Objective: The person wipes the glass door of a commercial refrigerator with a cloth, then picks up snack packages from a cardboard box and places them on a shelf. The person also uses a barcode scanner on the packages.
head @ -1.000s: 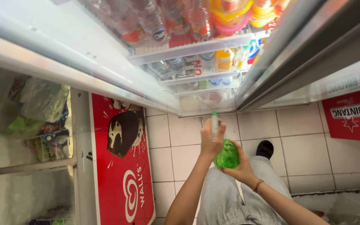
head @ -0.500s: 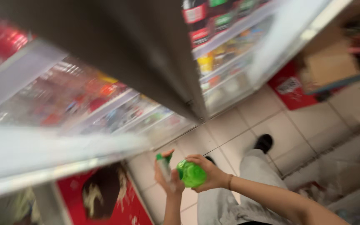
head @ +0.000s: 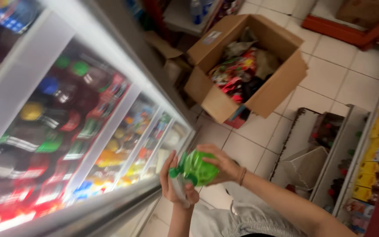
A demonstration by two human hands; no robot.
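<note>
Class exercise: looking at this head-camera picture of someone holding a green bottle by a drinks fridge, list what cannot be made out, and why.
- Green bottle: label and contents, covered by the right hand and left hand, in the head view.
- Fridge drinks: blurred behind the glass.
- Cardboard box contents: a jumble too small to identify.

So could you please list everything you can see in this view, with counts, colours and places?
green bottle: one, bright green, held in both hands, lower centre.
cooler: one, glass-fronted, left; many blurred bottles and cans inside.
cardboard box: one, brown, open, on the tiled floor, upper centre; mixed packets inside.
shelf rack: one, right edge; yellow packs.
left hand: at the bottle's cap end.
right hand: around the bottle's body; thin wristband.
</note>
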